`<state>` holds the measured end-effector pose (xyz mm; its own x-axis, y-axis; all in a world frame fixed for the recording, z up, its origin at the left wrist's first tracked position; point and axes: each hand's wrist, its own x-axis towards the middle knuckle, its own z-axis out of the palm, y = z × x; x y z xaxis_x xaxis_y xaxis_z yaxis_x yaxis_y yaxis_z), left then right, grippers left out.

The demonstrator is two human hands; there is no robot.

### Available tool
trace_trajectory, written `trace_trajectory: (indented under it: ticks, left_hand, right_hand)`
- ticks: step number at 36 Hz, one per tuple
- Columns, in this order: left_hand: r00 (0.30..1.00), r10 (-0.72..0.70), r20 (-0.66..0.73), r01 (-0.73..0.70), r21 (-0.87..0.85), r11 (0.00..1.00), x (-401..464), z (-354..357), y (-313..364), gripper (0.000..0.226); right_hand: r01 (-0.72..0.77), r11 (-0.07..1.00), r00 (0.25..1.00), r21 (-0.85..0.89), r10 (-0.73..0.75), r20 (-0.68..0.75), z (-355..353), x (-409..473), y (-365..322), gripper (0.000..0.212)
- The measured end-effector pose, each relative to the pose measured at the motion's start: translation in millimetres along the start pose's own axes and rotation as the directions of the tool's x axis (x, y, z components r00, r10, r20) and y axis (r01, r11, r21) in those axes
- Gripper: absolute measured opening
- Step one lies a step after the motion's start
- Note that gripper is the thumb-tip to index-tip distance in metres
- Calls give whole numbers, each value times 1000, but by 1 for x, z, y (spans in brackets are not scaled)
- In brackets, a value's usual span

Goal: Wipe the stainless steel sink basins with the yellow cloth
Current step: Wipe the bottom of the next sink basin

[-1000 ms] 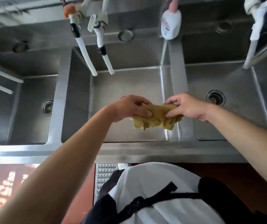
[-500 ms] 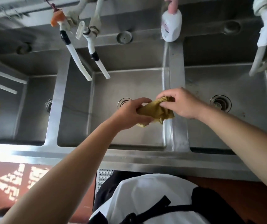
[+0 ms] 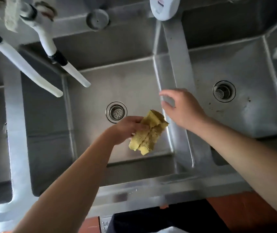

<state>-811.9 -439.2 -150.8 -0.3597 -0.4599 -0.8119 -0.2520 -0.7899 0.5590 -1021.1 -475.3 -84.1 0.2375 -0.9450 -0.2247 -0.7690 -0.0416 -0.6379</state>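
At centre of frame, over the middle basin (image 3: 90, 98): left hand (image 3: 127, 127) gripping the bunched yellow cloth (image 3: 148, 132), just right of the drain (image 3: 116, 112). Right hand (image 3: 182, 109) hovering beside the cloth, over the divider (image 3: 179, 52), fingers relaxed, holding nothing.

The middle basin (image 3: 134, 91) lies open from above; its floor is bare round the drain (image 3: 116, 112). 2 white spouts (image 3: 70, 69) slant over its far left corner and block that side. The steel divider (image 3: 179, 68) rises along its right edge. The right basin (image 3: 245, 84) floor is bare round its drain (image 3: 224, 91).
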Motion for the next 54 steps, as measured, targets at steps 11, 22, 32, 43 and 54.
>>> trace_trajectory:
  ticks: [11, 22, 32, 43, 54]
  left_hand:
    - [682, 200, -703, -112, 170, 979, 174, -70, 101, 15]
    - [829, 355, -431, 154, 788, 597, 298, -49, 100, 77]
    - [891, 279, -357, 126, 787, 604, 298, -43, 97, 68]
    - [926, 234, -295, 86, 771, 631, 265, -21, 61, 77]
    - [993, 11, -118, 88, 792, 605, 200, 32, -13, 78]
  right_hand:
    - [113, 848, 975, -518, -194, -106, -14, 119, 48, 50]
    - [93, 833, 963, -546, -214, -164, -3, 118, 57, 55]
    - [83, 838, 972, -539, -188, -143, -1, 116, 55, 54]
    - [95, 869, 946, -486, -230, -226, 0, 117, 55, 52]
    - [62, 881, 962, -469, -178, -205, -2, 107, 54, 61]
